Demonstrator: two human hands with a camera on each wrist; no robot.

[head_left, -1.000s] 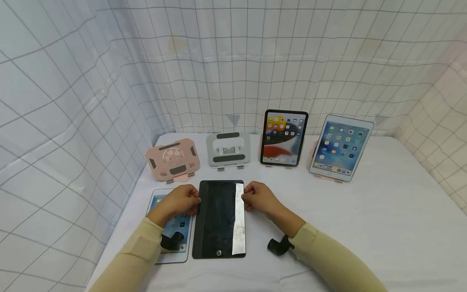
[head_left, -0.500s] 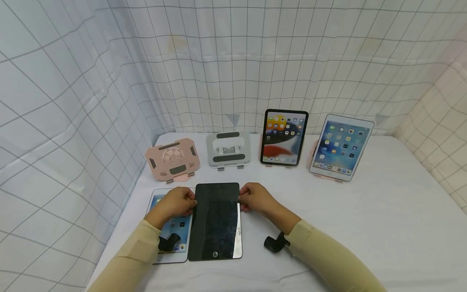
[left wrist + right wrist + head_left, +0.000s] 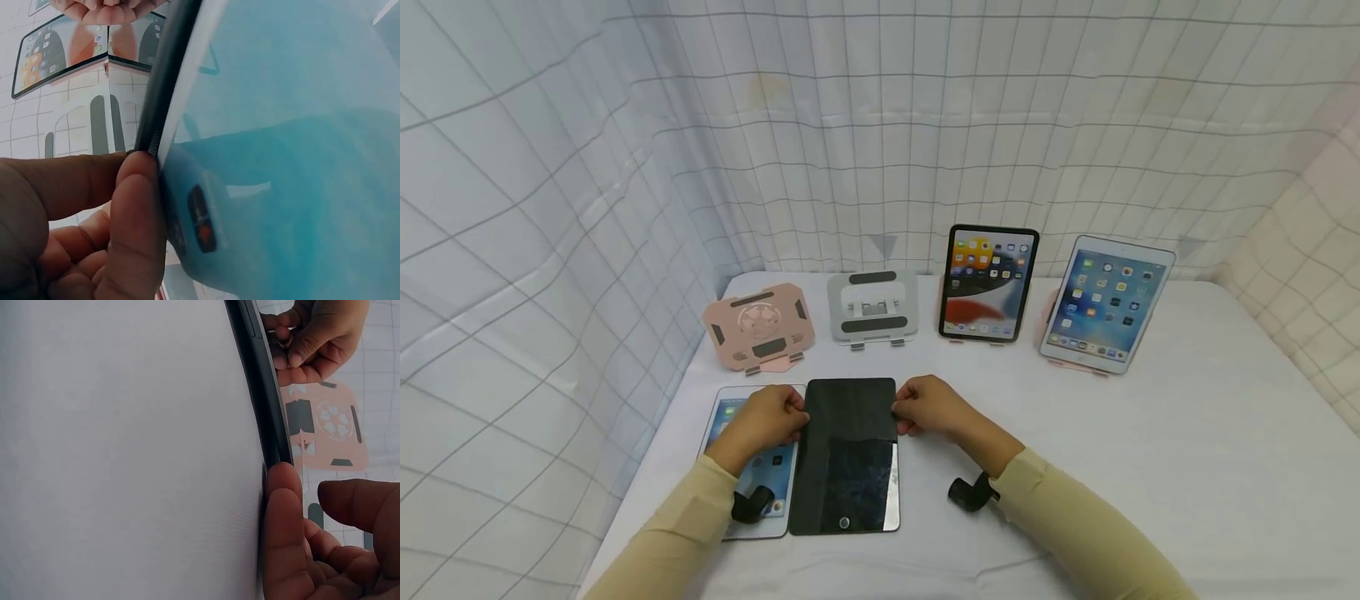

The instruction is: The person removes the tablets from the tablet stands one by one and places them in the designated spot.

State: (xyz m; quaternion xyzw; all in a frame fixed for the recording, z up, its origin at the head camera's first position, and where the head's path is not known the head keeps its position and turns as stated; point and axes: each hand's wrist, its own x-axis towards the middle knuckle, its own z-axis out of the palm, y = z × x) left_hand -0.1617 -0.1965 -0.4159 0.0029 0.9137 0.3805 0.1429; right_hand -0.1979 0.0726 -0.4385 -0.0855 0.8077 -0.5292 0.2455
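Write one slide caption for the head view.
Left hand and right hand at opposite edges of a black tablet, with stands behind.

Between left hand point(image 3: 766, 422) and right hand point(image 3: 931, 406) is the held tablet point(image 3: 844, 467), seemingly just beside the flat tablet point(image 3: 779, 468) leftward; behind, two stands point(image 3: 874, 323); right of these, two propped tablets point(image 3: 988, 285).

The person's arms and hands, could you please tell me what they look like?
Both sleeves are plain pale yellow, ending short of the wrists. A black, bent device shows by each cuff. The left hand and right hand wear no gloves.
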